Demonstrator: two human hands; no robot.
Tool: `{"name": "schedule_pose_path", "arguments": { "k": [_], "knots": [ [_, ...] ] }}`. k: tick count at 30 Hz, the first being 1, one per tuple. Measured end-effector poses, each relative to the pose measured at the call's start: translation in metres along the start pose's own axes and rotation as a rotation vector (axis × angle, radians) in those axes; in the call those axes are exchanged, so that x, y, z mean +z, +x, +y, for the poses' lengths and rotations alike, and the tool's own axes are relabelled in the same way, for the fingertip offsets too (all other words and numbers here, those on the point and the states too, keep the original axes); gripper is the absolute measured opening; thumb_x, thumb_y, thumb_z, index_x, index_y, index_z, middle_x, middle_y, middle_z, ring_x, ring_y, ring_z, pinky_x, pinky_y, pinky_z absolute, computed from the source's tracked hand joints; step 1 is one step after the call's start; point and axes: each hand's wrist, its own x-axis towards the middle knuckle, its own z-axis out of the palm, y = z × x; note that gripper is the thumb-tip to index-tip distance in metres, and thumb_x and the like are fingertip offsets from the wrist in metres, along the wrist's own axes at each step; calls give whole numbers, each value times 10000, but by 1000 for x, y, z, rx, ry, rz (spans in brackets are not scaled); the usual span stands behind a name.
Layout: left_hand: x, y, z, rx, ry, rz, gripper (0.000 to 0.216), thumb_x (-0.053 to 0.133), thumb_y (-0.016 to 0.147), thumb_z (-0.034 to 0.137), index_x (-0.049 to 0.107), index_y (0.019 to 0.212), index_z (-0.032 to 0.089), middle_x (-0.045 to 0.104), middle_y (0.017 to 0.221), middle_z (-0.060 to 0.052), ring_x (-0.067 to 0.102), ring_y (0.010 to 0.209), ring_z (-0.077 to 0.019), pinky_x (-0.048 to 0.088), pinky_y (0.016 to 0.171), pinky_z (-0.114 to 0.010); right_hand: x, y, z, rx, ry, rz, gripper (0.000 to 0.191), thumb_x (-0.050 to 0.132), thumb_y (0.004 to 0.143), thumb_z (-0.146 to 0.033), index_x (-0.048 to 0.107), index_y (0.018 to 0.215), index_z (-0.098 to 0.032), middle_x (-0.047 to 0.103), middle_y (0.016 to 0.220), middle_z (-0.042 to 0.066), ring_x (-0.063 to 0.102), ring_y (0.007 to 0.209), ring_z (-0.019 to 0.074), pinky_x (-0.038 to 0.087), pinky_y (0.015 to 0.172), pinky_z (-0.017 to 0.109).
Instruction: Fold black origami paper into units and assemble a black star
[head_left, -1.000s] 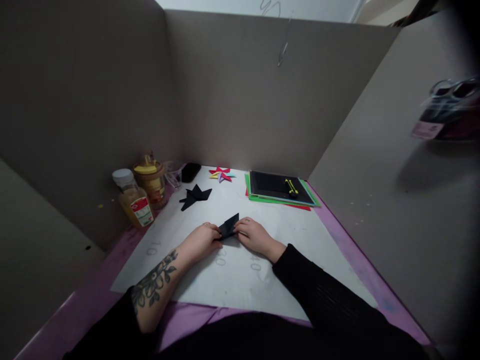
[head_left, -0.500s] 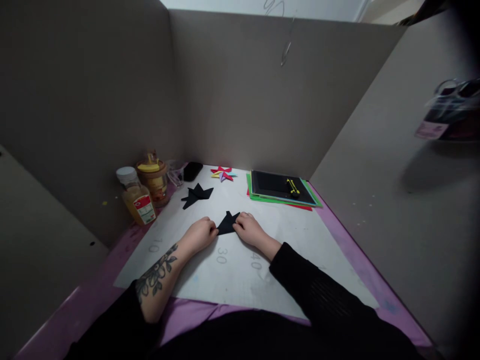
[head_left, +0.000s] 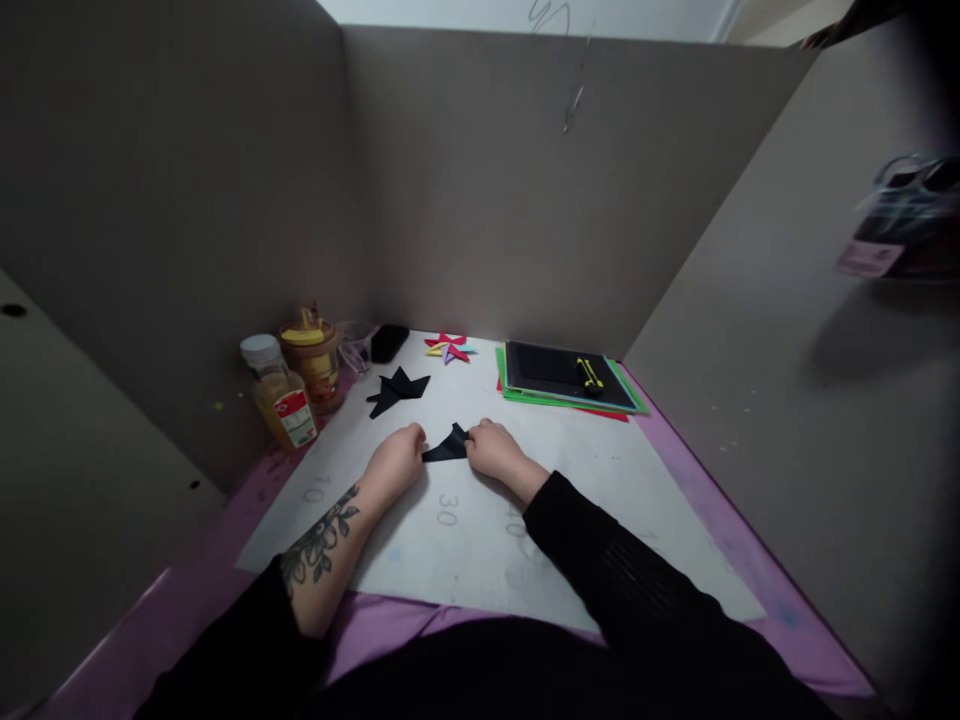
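A small folded black paper piece lies on the white mat between my two hands. My left hand pinches its left end, fingers curled. On the other side my right hand presses on the right edge of the fold. Farther back lies another folded black paper shape, apart from both hands. A multicoloured paper star rests near the back wall.
A stack of coloured sheets with a black one on top and a small yellow-marked object sits back right. A juice bottle, a yellow-lidded jar, a clear cup and a black case stand back left. Cardboard walls enclose three sides.
The black piece has been folded smaller and flatter between my hands. Both hands have stayed on it, closing in slightly.
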Motion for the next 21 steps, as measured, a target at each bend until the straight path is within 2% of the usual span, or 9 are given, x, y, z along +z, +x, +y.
{"name": "schedule_pose_path", "arguments": {
  "k": [3, 7, 10, 13, 17, 21],
  "knots": [
    [-2, 6, -10, -15, -96, 1, 284, 388, 846, 158, 621, 1009, 160, 680, 944, -91, 613, 886, -205, 429, 763, -283, 1, 0, 0, 5, 2, 15, 241, 462, 849, -205, 683, 831, -110, 631, 905, 200, 600, 814, 273, 407, 754, 362],
    [-4, 8, -12, 155, -129, -86, 245, 574, 771, 271, 670, 970, 165, 653, 951, -86, 594, 897, -218, 436, 797, -284, 3, -1, 5, 31, 29, 53, 204, 486, 846, -228, 663, 803, -136, 629, 864, 152, 587, 776, 230, 388, 705, 322],
    [-5, 7, -8, 179, -124, -109, 307, 669, 697, 328, 685, 964, 179, 636, 942, -77, 588, 872, -221, 446, 770, -281, 3, -3, 10, 60, 160, 65, 180, 550, 821, -305, 638, 751, -164, 615, 798, 85, 552, 723, 187, 366, 637, 282],
    [-6, 6, -5, 172, -134, -99, 278, 637, 719, 306, 702, 957, 177, 638, 932, -75, 593, 824, -205, 449, 731, -268, 1, -6, 14, -5, 356, 105, 174, 649, 748, -345, 623, 722, -175, 590, 754, 25, 525, 713, 161, 367, 629, 255],
    [-9, 6, -6, 230, -126, -156, 253, 588, 726, 231, 728, 934, 197, 665, 852, -52, 596, 766, -185, 442, 716, -253, 0, -7, 15, -198, 508, 138, 60, 691, 692, -186, 634, 702, -171, 613, 773, 18, 543, 796, 170, 393, 738, 271],
    [-10, 6, -13, 287, -121, -212, 334, 474, 742, 117, 739, 924, 210, 692, 899, -51, 615, 801, -179, 440, 762, -248, 1, -5, 15, -150, 594, 43, 38, 640, 737, -194, 630, 742, -158, 625, 789, 22, 551, 724, 150, 399, 675, 252]
  ]
}}
